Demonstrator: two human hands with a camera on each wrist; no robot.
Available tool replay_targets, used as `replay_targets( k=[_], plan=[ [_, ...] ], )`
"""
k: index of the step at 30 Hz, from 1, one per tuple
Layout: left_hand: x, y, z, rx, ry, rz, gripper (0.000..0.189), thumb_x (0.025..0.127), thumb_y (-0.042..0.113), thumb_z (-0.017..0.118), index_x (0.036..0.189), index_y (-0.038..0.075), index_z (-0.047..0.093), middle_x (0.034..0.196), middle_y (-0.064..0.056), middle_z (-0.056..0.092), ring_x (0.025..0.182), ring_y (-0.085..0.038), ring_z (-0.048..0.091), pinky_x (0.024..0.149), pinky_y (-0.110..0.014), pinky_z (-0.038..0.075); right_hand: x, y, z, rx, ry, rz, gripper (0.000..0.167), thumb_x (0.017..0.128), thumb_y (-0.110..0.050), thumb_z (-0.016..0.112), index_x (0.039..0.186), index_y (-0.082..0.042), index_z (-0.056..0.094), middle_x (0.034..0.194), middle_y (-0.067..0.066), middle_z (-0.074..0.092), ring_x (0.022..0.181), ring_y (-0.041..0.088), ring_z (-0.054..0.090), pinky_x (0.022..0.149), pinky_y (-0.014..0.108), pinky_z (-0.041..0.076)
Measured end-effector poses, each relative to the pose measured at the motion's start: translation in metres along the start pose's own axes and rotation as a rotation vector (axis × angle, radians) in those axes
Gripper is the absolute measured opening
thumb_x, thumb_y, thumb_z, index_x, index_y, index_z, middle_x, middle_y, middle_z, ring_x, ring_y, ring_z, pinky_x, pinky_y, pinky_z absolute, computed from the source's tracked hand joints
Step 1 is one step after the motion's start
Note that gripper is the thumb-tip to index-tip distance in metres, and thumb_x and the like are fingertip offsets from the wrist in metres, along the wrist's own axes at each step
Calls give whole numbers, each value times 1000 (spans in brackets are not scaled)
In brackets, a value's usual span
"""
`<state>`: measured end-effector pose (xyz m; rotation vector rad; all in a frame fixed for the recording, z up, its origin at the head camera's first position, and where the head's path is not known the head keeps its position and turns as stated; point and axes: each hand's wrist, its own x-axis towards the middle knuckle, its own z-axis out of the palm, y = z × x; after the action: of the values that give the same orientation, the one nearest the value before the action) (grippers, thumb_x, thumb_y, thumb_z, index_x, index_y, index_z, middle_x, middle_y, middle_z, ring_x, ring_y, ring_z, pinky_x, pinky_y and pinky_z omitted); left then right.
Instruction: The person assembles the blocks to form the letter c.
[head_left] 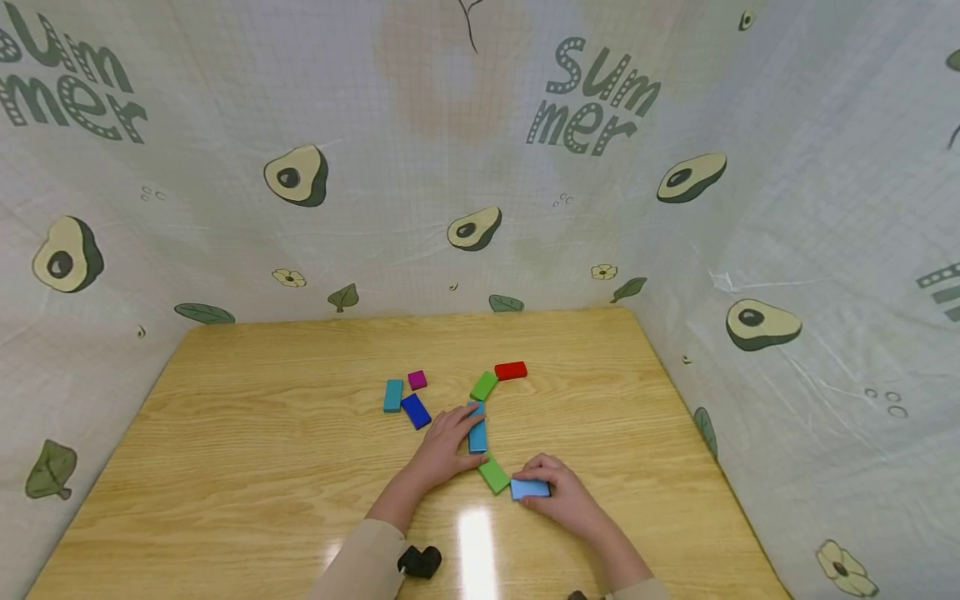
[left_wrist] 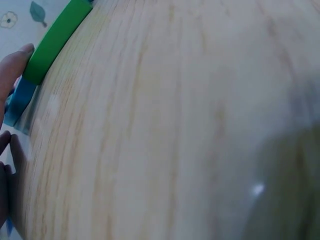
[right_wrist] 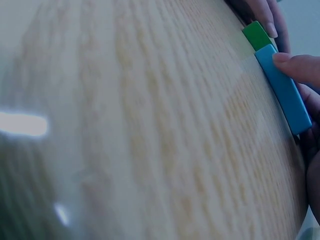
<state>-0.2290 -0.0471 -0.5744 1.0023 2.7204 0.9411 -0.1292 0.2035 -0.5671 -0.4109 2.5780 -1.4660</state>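
My right hand pinches a light blue block between thumb and fingers; in the right wrist view the thumb lies along this block. Its left end meets, or nearly meets, a green block. My left hand rests over a blue block, fingers near its far end. The left thumb touches the green block by its upper end, seen also in the left wrist view on the green block. Beyond the blue block, a second green block and a red block continue the bent line.
Left of the line lie a teal block, a small magenta block and a dark blue block. The wooden table is bounded at the back and sides by printed cloth.
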Motion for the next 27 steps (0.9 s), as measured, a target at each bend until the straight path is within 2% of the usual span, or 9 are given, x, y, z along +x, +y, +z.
replay_targets(
  k=[12,23,27],
  plan=[
    [1,-1,0,13,1,-1,72,88,49,69,147,14,45,155,-4,31,142,-30,26,116,-52,17,1,1,-1,-27,8,-29,31,85,-23,77,115,-15,73,108,-10,59,106,15,54,89,27,48],
    [0,0,0,3,-7,-9,72,88,48,69,147,14,45,156,-5,30,142,-31,25,116,-53,16,1,1,-1,-20,4,-18,32,84,-25,78,115,-16,73,110,-10,60,108,16,54,90,28,48],
    [0,0,1,-18,-16,-17,73,88,48,69,148,14,44,157,-5,29,142,-32,25,116,-53,16,0,1,-1,14,3,5,32,85,-24,78,115,-18,72,113,-9,60,110,17,54,93,28,46]
  ],
)
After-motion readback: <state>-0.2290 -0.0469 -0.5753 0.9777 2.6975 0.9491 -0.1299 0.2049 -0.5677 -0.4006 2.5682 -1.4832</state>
